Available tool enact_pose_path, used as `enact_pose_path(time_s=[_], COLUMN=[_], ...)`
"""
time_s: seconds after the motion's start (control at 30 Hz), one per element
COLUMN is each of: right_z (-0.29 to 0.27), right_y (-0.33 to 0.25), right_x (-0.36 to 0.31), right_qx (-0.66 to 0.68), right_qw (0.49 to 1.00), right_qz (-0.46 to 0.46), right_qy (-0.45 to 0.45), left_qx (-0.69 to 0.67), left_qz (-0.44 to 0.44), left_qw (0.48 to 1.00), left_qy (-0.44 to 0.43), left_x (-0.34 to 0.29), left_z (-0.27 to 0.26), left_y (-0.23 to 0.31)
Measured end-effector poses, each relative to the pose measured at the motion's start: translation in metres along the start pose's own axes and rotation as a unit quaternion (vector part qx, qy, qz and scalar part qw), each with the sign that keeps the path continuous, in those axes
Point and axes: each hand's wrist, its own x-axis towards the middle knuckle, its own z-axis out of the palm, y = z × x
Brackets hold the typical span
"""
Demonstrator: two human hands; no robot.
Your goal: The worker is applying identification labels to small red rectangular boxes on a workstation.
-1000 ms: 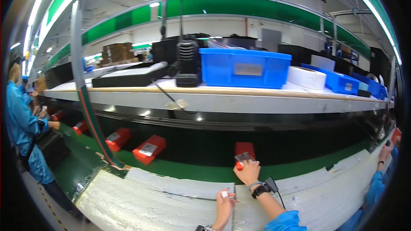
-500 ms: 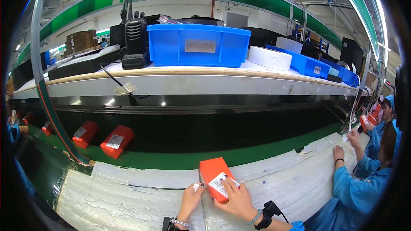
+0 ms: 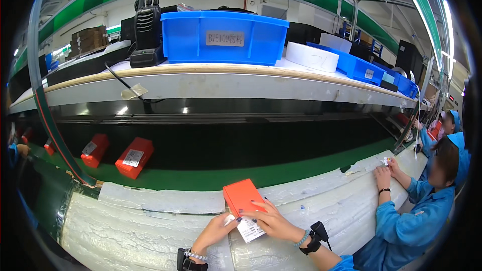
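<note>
An orange-red carton (image 3: 243, 195) rests at a slant on the plastic-covered bench in front of me, with a printed white label (image 3: 249, 230) at its near end. My right hand (image 3: 275, 222) grips the carton from the right, its fingers across the top and the label's upper edge. At the carton's near left corner is my left hand (image 3: 215, 229), closed in a pinch. Between its thumb and fingers shows a small white piece (image 3: 229, 219); its kind cannot be made out. Both wrists wear a beaded bracelet and a dark strap.
Beyond the bench (image 3: 145, 228) runs a green conveyor belt (image 3: 186, 181) carrying labelled red cartons (image 3: 134, 157). A shelf above holds a blue bin (image 3: 223, 40), a walkie-talkie (image 3: 147, 35) and a white roll (image 3: 312, 56). Close on the right works a person in blue (image 3: 416, 221).
The carton's label now shows lower, at its near end, and my right fingers have shifted up onto the bare red top. My left hand stays pinched beside it. The whole view has shifted slightly.
</note>
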Motion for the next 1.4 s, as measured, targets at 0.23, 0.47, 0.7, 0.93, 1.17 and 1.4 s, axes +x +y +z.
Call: enact_pose_path(time_s=[0.23, 0.47, 0.7, 0.93, 1.17, 1.4], right_z=[0.01, 0.022, -0.015, -0.061, -0.04, -0.033], right_y=[-0.025, -0.034, -0.006, 0.01, 0.016, 0.011], right_x=[0.053, 0.057, 0.053, 0.037, 0.042, 0.043], right_qx=[0.101, 0.256, 0.334, 0.417, 0.278, 0.233], right_qw=[0.993, 0.963, 0.938, 0.9, 0.946, 0.957], right_qz=[-0.018, 0.034, -0.006, 0.126, 0.127, 0.135], right_qy=[0.059, 0.074, 0.09, -0.015, -0.112, -0.11], left_qx=[-0.228, -0.422, -0.576, -0.469, -0.163, -0.062], left_qz=[-0.007, -0.028, 0.008, -0.008, -0.157, -0.179], left_qw=[0.97, 0.899, 0.801, 0.855, 0.974, 0.977], left_qy=[0.082, 0.119, 0.162, 0.22, 0.009, -0.098], left_x=[0.002, 0.005, 0.01, 0.005, 0.001, 0.0], left_z=[0.003, 0.014, -0.002, -0.005, -0.005, 0.003], left_y=[0.007, -0.002, -0.006, 0.007, 0.009, 0.007])
